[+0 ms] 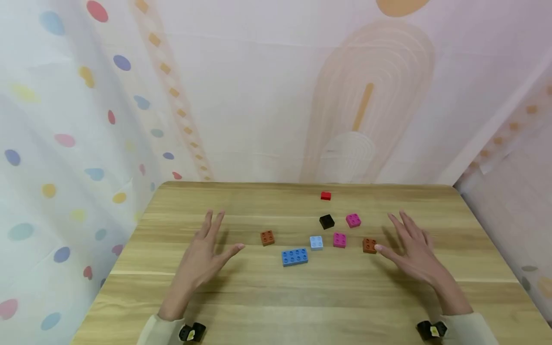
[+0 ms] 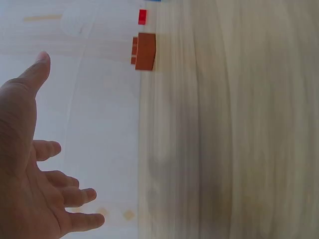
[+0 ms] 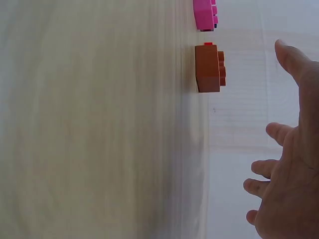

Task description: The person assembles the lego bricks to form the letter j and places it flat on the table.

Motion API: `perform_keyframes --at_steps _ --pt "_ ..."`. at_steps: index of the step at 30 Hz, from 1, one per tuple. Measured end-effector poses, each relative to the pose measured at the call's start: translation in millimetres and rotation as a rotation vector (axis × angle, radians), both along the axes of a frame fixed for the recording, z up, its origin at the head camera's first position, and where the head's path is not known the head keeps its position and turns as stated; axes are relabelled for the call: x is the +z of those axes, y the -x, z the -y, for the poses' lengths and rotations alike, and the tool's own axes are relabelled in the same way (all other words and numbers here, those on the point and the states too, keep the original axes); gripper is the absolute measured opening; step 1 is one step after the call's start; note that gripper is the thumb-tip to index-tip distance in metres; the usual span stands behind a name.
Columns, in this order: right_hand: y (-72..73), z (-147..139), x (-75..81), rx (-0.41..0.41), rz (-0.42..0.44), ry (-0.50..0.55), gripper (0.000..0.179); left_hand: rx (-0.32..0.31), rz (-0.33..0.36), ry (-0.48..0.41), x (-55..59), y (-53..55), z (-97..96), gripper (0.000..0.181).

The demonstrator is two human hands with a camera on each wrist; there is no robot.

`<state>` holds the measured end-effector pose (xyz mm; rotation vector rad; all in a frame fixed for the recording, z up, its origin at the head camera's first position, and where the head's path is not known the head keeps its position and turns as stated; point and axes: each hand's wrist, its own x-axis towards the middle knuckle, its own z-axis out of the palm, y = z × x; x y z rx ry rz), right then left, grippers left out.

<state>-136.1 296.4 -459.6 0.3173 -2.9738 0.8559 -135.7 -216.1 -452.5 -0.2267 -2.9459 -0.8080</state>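
My left hand [image 1: 201, 261] hovers over the left part of the table, fingers spread and nothing in it. Nearest to it is a brown toy brick [image 1: 267, 238], off to the right of the thumb. On the other side my right hand [image 1: 412, 251] is spread too and holds nothing; its thumb tip overlaps a second brown brick [image 1: 369, 246] in the head view. In the right wrist view that brick [image 3: 208, 68] stands apart from the fingers. Between the hands lie a blue eight-stud brick [image 1: 294, 257], a light blue brick [image 1: 316, 243] and a pink brick [image 1: 339, 240].
Farther back are another pink brick [image 1: 353, 220], a black brick [image 1: 327, 222] and a small red brick [image 1: 326, 196] close to the far edge. The wooden table [image 1: 276, 306] ends at a patterned curtain [image 1: 258, 96], which also hangs along the left side.
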Motion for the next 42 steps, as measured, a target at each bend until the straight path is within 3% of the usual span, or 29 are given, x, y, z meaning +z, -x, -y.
perform_keyframes --at_steps 13,23,30,37,42 --pt "1.6 9 -6.2 0.022 0.086 0.103 0.092 -0.056 -0.026 -0.087 -1.5 -1.8 -22.0 0.093" --pt "2.4 17 -6.9 0.027 0.137 0.166 0.082 -0.145 -0.106 -0.21 -2.7 -3.7 -45.7 0.082" --pt "4.5 22 -7.7 0.01 0.141 0.181 0.073 -0.193 -0.082 -0.301 -6.3 -8.3 -62.9 0.073" --pt "6.8 28 -8.1 0.001 0.132 0.193 0.058 -0.286 -0.05 -0.371 -12.7 -9.0 -80.9 0.064" --pt "8.3 32 -6.8 -0.003 0.171 0.206 0.05 -0.321 -0.04 -0.355 -17.4 -11.6 -94.8 0.063"
